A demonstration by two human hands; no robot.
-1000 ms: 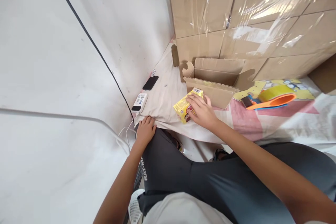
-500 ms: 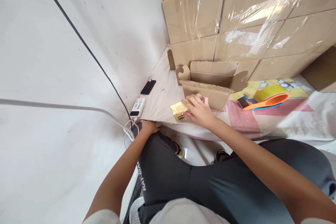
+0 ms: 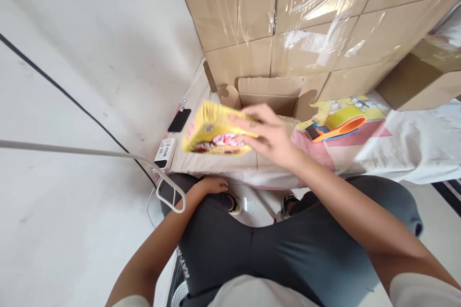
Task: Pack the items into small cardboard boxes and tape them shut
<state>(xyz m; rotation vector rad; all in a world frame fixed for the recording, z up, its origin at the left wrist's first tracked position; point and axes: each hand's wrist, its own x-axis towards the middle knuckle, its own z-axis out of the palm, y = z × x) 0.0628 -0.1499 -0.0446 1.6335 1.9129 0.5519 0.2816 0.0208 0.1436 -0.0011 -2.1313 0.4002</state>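
Note:
My right hand (image 3: 271, 135) grips a yellow printed box (image 3: 212, 127) by its right end and holds it tilted above the near side of the table; the box is blurred by motion. Behind that hand, an open cardboard box (image 3: 268, 87) with its flaps raised stands on the table, its front partly covered by my hand. My left hand (image 3: 214, 185) rests on my thigh just below the table edge, its fingers loosely curled with nothing visible in them.
An orange tape dispenser (image 3: 340, 127) lies right of the open box. A phone (image 3: 179, 120) and a white power bank (image 3: 164, 153) sit by the wall at left. A large taped cardboard panel (image 3: 237, 64) rises behind. Another carton (image 3: 414, 81) stands at right.
My right hand has lifted the yellow box off the table, up and to the left, with its printed side now tilted into view. My left hand has come away from the table edge. The view has shifted right.

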